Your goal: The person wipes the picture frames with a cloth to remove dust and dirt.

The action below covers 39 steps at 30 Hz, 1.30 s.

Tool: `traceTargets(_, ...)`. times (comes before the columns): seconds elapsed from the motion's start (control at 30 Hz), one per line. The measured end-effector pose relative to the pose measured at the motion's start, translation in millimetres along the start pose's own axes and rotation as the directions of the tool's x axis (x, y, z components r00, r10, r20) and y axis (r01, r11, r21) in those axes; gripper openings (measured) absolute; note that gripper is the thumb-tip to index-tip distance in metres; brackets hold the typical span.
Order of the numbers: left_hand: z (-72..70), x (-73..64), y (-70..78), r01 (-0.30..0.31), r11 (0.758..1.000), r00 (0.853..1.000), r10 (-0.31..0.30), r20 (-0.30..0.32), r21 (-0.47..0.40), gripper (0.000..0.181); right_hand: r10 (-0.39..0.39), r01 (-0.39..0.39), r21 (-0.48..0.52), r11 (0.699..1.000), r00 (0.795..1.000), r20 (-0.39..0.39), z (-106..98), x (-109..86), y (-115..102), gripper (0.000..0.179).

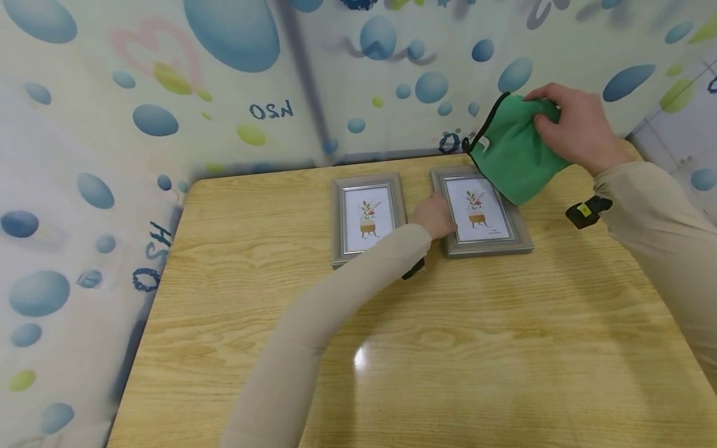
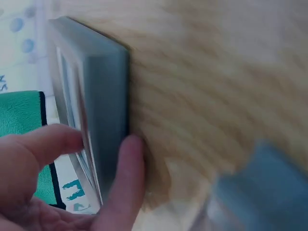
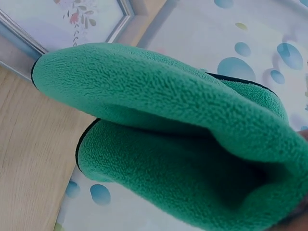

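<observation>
Two grey picture frames with a potted-plant print lie on the wooden table. At the left edge of the right-hand picture frame (image 1: 487, 214), my left hand (image 1: 434, 216) grips the border; in the left wrist view one finger rests on the front of the picture frame (image 2: 108, 101) and another lies along its side. Held up by a pinch of my right hand (image 1: 579, 127), a green cloth (image 1: 512, 152) with black edging hangs over that frame's upper right corner. The right wrist view shows the folded cloth (image 3: 144, 86) close up, hiding most of the hand.
Just left of my left hand lies the other picture frame (image 1: 338, 218). The wooden table (image 1: 448, 361) reaches a patterned wall covering (image 1: 336, 81) at the back. A black wrist device (image 1: 585, 211) sits by the right cuff.
</observation>
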<state>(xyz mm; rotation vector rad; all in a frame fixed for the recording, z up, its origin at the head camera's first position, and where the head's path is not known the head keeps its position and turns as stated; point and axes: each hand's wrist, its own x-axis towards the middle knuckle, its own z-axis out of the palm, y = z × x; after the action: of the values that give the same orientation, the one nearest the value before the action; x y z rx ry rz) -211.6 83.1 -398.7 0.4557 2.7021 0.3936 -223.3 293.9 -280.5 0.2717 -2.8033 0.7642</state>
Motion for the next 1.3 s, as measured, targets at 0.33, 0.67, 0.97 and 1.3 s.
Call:
traceTargets(0.33, -2.2, -2.9, -12.5, -0.021, 0.999, 1.0, 0.022, 0.022, -0.042, 0.057, -0.017, 0.017, 0.003, 1.0, 1.0, -0.021, 0.1, -1.3, 2.0, 0.039)
traceTargets(0.67, -4.9, -15.8, -16.8, 0.039, 0.992, 0.999, -0.034, 0.04, -0.118, 0.066, -0.117, 0.119, 0.02, 0.993, 0.99, -0.085, -2.6, -0.2, -13.1, 0.046)
traceTargets(0.97, -4.0, -20.8, -25.5, -0.036, 0.993, 0.997, 0.043, 0.057, -0.113, 0.058, -0.132, 0.123, -0.111, 0.986, 0.988, -0.074, -18.3, 9.8, -19.9, 0.041)
traceTargets(1.3, 2.3, -23.5, -15.8, -0.066, 0.996, 0.994, 0.071, 0.084, -0.068, 0.06, -0.228, 0.324, -0.316, 0.892, 0.924, 0.306, 49.0, -1.6, 15.0, 0.035)
